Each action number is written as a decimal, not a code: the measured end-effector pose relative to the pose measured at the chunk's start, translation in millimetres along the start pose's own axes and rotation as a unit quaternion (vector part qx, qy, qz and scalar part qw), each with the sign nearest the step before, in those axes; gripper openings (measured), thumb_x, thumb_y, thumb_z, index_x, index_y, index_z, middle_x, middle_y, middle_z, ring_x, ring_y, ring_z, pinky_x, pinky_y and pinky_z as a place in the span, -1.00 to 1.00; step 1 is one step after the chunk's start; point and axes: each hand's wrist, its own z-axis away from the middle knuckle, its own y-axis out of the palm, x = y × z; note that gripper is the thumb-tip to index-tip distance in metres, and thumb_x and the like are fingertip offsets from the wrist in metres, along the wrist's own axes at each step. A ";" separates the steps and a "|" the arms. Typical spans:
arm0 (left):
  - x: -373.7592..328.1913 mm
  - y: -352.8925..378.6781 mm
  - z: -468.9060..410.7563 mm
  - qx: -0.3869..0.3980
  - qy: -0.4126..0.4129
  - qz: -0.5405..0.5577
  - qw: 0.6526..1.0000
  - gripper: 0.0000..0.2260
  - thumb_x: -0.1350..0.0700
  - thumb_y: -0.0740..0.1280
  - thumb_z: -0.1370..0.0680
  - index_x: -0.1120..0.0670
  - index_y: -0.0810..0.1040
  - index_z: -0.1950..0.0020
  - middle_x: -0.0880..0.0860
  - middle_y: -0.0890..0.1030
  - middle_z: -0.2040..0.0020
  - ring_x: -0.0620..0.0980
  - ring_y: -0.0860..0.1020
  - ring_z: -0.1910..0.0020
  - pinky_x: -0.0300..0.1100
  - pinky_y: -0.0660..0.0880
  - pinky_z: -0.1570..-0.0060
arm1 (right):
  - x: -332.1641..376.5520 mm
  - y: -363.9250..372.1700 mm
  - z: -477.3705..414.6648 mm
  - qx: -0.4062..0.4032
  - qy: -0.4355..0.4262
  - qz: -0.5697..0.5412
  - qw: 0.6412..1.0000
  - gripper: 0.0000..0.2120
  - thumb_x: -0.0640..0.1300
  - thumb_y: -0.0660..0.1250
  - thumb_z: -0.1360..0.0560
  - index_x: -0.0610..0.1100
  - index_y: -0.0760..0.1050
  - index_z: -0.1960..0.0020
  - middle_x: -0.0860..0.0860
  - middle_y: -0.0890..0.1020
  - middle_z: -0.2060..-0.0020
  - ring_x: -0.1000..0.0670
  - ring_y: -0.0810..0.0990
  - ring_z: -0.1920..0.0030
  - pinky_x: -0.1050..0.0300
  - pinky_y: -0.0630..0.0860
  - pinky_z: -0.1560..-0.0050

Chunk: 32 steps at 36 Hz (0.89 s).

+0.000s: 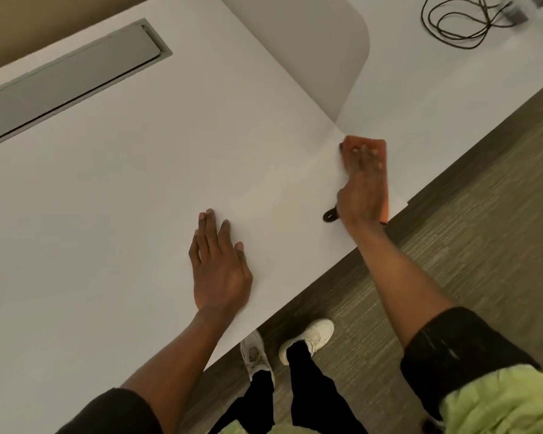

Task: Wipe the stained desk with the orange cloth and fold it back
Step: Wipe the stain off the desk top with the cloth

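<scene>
Orange cloth (pixel 380 148) sits under the right hand (pixel 362 186), near the desk (pixel 138 183) front edge, just by the seam where the divider panel (pixel 311 51) meets the top. Right hand pressed flat on it, fingers spread, palm down; more a press than a pinch. Small black object (pixel 330 215) pokes out by the wrist, can't tell what. Left hand (pixel 220 261) lies open and flat on bare desk, holding nothing, well apart from the cloth. No stain visible from here. Cloth looks soft, thin, light; likely to bunch and slide under pressure, so flat palm suits wiping. For folding, pinch two corners. Cable (pixel 461 23) far off, no hazard.
</scene>
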 end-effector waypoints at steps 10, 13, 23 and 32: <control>1.8 6.2 -0.1 -0.009 -0.005 -0.003 1.000 -0.53 -0.05 0.02 -0.78 0.11 0.24 -0.65 0.11 0.07 -0.79 0.08 -0.05 -0.80 0.15 0.06 -0.73 | 60.1 20.1 74.5 0.042 -0.099 -0.078 0.991 -0.21 -0.56 0.25 -0.47 -0.24 0.18 -0.65 -0.22 0.20 -0.65 -0.21 0.09 -0.68 -0.18 0.15 -0.67; 3.3 7.1 0.2 -0.010 -0.004 -0.003 1.000 -0.53 -0.06 0.02 -0.78 0.10 0.24 -0.66 0.10 0.07 -0.79 0.08 -0.04 -0.80 0.15 0.06 -0.73 | 58.0 19.9 46.4 0.059 -0.135 -0.072 0.987 -0.28 -0.56 0.21 -0.51 -0.27 0.19 -0.64 -0.23 0.23 -0.64 -0.22 0.09 -0.68 -0.16 0.11 -0.68; -0.5 2.6 0.6 -0.006 -0.006 0.000 1.000 -0.53 -0.04 0.03 -0.77 0.12 0.27 -0.65 0.11 0.09 -0.79 0.08 -0.02 -0.80 0.14 0.07 -0.72 | -9.7 -4.5 18.3 0.007 0.074 -0.024 0.997 -0.27 -0.50 0.24 -0.54 -0.21 0.15 -0.66 -0.18 0.15 -0.67 -0.16 0.03 -0.70 -0.08 0.01 -0.70; -1.2 3.9 0.6 -0.003 -0.007 -0.007 1.000 -0.52 -0.05 0.04 -0.77 0.13 0.27 -0.65 0.12 0.08 -0.79 0.11 -0.02 -0.79 0.14 0.03 -0.73 | 40.2 9.2 80.5 0.056 -0.064 -0.084 0.993 -0.24 -0.50 0.31 -0.50 -0.24 0.18 -0.65 -0.21 0.21 -0.65 -0.19 0.09 -0.69 -0.15 0.13 -0.67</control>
